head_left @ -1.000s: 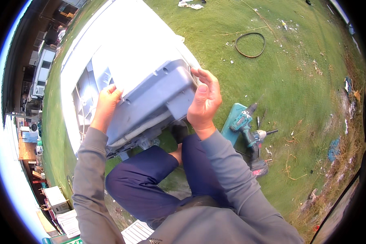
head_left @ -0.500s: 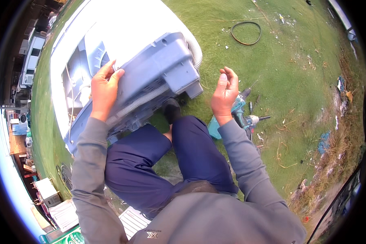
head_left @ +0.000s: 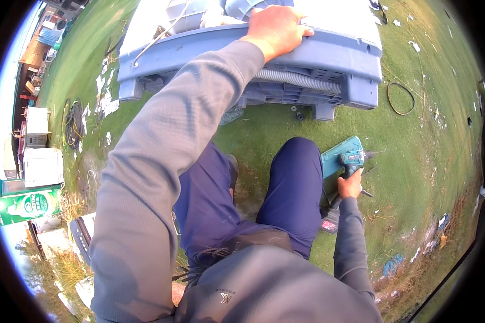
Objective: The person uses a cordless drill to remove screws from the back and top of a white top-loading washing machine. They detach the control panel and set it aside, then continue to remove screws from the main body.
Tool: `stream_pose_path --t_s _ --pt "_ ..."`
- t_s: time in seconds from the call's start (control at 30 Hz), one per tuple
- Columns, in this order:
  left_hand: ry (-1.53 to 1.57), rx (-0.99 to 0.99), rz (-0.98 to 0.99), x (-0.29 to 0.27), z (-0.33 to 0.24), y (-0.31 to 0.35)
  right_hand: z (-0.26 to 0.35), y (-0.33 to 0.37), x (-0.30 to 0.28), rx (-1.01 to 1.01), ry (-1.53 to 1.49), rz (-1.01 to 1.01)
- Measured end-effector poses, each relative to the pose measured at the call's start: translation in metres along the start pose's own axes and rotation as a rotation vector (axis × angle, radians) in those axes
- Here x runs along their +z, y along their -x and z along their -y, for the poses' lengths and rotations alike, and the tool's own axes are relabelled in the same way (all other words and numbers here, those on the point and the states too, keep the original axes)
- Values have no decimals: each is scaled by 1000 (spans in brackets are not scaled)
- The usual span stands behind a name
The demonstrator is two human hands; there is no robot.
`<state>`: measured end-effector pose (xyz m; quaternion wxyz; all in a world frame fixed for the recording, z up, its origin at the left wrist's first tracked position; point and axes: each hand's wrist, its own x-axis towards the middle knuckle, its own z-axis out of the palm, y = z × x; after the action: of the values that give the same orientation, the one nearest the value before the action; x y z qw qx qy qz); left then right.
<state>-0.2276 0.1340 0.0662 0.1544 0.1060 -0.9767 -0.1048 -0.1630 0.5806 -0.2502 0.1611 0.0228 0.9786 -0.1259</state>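
A person in a gray long-sleeved top and dark blue trousers sits with knees apart on green ground. Low at the person's right, the right hand has its fingers wrapped around the handle of a teal cordless drill, bit pointing away to the right; whether the drill is clear of the ground cannot be told. A flat teal case lies just beside it. Ahead, the left arm reaches out to a large white appliance with a blue-gray plastic base, where the left hand rests over the upper edge, its fingers bent, their grip impossible to judge. A ribbed gray hose runs along the base's near side. A dark loop lies on the ground to its right, while white boxes stand off at far left.
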Motion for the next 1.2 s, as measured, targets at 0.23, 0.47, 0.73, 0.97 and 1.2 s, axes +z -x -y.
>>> stream_pose_path --t_s 0.23,0.47,0.73,0.97,1.2 --pt "-6 98 59 -25 -5 2 -6 62 -43 -77 -949 -82" --pt "131 278 -258 -65 37 25 6 97 -90 -305 -681 -50" --pt "455 -316 -896 -142 260 225 49 82 -80 -294 -585 211" --pt "120 -1544 -361 69 417 526 109 7 -84 -259 -490 484" --pt "43 -1663 -198 138 415 632 153 -7 -60 -262 -451 454"
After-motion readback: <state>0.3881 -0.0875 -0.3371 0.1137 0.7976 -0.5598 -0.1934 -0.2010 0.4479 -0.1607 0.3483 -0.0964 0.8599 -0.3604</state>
